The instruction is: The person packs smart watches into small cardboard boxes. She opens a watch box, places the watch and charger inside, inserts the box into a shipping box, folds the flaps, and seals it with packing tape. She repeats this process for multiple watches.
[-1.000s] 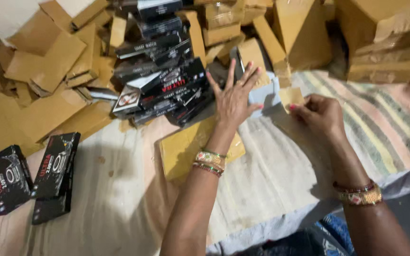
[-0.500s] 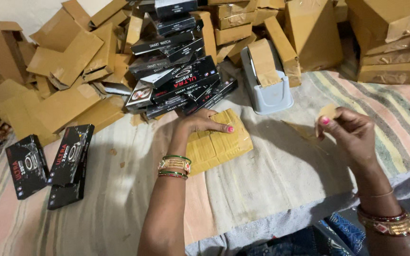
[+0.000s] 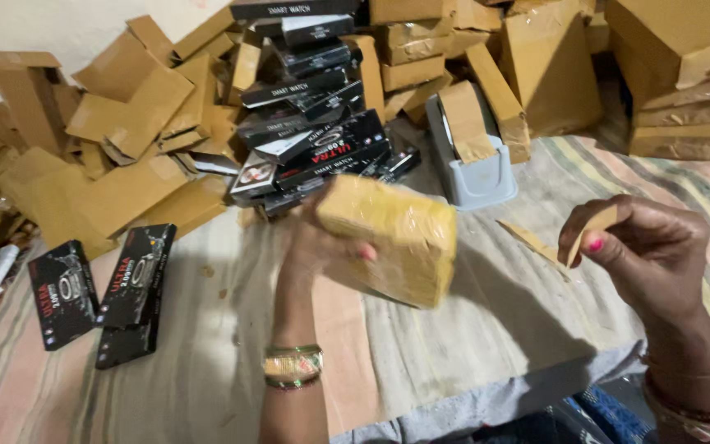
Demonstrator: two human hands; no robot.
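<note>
My left hand grips a flat brown box wrapped in glossy tape and holds it tilted up off the striped cloth. My right hand is off to the right, pinching a short strip of brown tape between thumb and fingers. Another strip of brown tape lies on the cloth between the box and my right hand. Behind the box stands a grey tape dispenser loaded with a brown tape roll.
A heap of black product boxes lies behind the wrapped box. Two black boxes lie on the cloth at the left. Flattened and folded brown cartons pile up at the back left, and stacked brown parcels at the back right.
My left hand, which lay flat on the brown box half a second ago, has taken hold of it and lifted it off the cloth. My right hand keeps its tape strip.
</note>
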